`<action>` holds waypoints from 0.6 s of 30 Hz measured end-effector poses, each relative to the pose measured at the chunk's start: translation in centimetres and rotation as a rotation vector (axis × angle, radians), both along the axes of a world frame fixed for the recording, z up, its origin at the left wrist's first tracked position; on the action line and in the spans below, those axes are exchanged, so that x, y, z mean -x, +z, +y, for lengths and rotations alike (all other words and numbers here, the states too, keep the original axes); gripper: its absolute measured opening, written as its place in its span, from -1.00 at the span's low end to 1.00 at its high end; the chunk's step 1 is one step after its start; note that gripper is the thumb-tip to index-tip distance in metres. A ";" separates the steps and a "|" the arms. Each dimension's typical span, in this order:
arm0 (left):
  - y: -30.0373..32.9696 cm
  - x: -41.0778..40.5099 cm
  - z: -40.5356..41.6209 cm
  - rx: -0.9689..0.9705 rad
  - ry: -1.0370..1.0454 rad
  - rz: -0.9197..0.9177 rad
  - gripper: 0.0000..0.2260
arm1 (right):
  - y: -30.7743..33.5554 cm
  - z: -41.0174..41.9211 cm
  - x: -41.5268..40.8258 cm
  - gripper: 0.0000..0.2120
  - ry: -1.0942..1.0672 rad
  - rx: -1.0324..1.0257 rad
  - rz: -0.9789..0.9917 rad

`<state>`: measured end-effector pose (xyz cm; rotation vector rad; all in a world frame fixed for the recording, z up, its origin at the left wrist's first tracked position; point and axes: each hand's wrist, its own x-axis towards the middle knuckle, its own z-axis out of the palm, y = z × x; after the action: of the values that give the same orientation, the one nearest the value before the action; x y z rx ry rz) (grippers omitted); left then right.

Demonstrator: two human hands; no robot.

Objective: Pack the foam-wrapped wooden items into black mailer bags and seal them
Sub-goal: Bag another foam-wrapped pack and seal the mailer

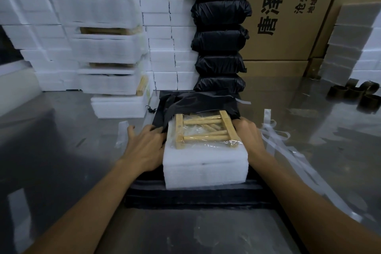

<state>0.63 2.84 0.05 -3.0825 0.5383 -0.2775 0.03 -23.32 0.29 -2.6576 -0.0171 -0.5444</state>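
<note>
Foam-wrapped wooden item [205,163]: white foam block, wooden frame and dowels under clear film on top. It lies on the surface [61,171] in front of the person, far end entering the mouth of a black mailer bag [198,101], near end still outside. Judged light, the foam soft and easily dented, the wood stiff; the film looks slippery. Best held by the two long foam sides, not by the film.

Left hand [144,146]: fingers spread, pressed against the left foam side and the bag's edge; whether it pinches the bag cannot be told.
Right hand [246,132]: against the right foam side, fingertips hidden at the bag's mouth; grip cannot be told.

Flat stack of black bags [195,198]: under the block.
Peeled liner strips [274,136]: loose, right of the block.
Surface: shiny metal, reflective.
Tape cores [356,94]: far right.
Wrapped items awaiting [109,47]: stacked far left.
Sealed black parcels [220,33]: column behind the bag.
Foam-block wall [160,27] and printed cardboard carton [288,16]: rear.
</note>
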 end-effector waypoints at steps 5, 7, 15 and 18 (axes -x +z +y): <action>0.3 -0.4 -0.6 0.032 0.045 0.009 -0.85 | 0.1 0.3 0.2 -0.80 -0.009 0.085 0.132; 0.6 -0.2 -1.3 0.045 0.100 -0.159 -0.91 | 0.3 0.6 0.4 -0.80 0.000 0.032 0.082; 0.5 -0.4 -0.9 0.268 0.136 -0.223 -0.74 | 0.8 2.0 1.4 -0.62 -0.016 -0.305 -0.210; 0.8 -1.0 -1.2 0.560 0.143 -0.170 -0.79 | 0.8 2.1 1.4 -0.75 -0.059 -0.345 -0.328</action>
<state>1.62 1.68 0.83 -3.5477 0.2636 -0.8049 -1.33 -21.19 1.05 -2.2180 0.0539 -0.9094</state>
